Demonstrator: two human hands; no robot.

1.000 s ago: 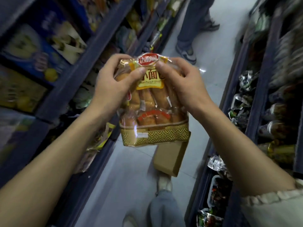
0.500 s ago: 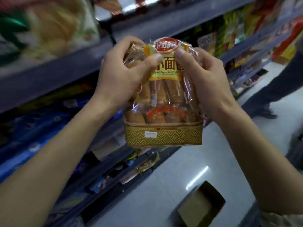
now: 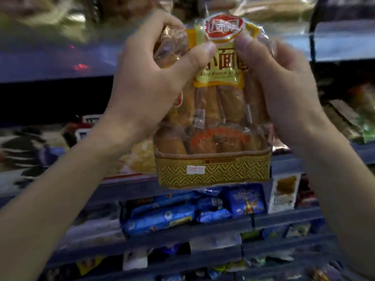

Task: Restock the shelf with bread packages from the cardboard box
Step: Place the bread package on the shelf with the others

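Observation:
A clear bread package (image 3: 215,122) with long golden rolls, a yellow label, a red logo and a gold patterned base hangs upright at chest height before the shelves. My left hand (image 3: 150,84) grips its upper left side, thumb pressed on the label. My right hand (image 3: 284,94) grips its upper right side, thumb beside the logo. The package is held in front of a grey shelf edge (image 3: 50,63); blurred bread bags (image 3: 274,7) lie on the level above it. The cardboard box is out of view.
Lower shelves hold blue biscuit packs (image 3: 162,216), a white-and-brown packet (image 3: 284,191) and yellow snack bags (image 3: 140,157). More wrapped goods (image 3: 349,118) sit at the right. A dark gap (image 3: 50,98) lies under the upper shelf at the left.
My view has swung from the aisle floor up to face the shelves. Both hands have raised the bread package higher; the cardboard box and the other person's legs have dropped out of view.

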